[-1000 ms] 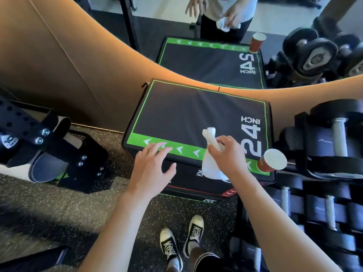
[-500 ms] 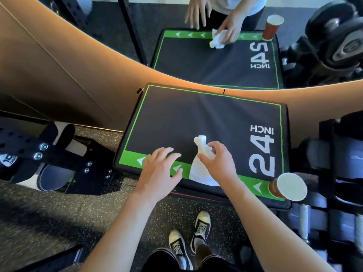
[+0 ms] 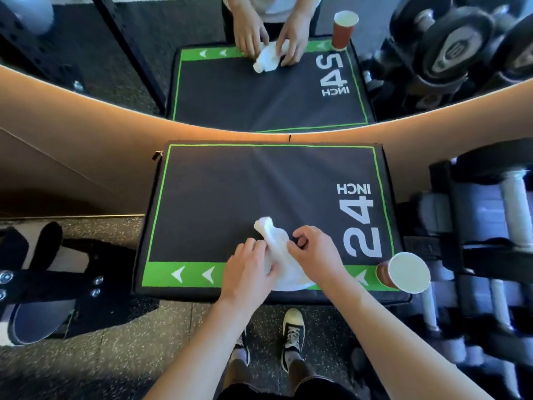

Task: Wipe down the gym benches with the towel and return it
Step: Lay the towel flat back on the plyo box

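Two shoes [image 3: 291,333] show at the bottom centre of the frame, standing on speckled floor [image 3: 115,359], with your forearms reaching up from there toward the middle. Your left hand [image 3: 248,272] sits just left of centre, its fingers [image 3: 253,249] curled onto the left side of the towel [image 3: 277,243] and its thumb lying over the cloth. Your right hand [image 3: 314,255] is just beside it on the right, with its fingers [image 3: 300,235] bent and pinching the towel's upper right edge. The towel is white and bunched, lying between both hands on the near part of the worktop [image 3: 230,197], partly over the green arrow strip along the near edge, with one twisted end poking up and left. The worktop is a black padded box edged in green, printed "24 INCH" at its right side. A cup [image 3: 403,272] stands on its near right corner, right of your right hand and apart from it. At lower left lies black equipment [image 3: 43,278] with bolts. Dumbbells [image 3: 490,226] fill a rack along the right edge. Farther up, a tan curved band [image 3: 86,111] crosses the frame, and above it a mirror [image 3: 259,90] repeats the box, the cup, the towel and both hands.
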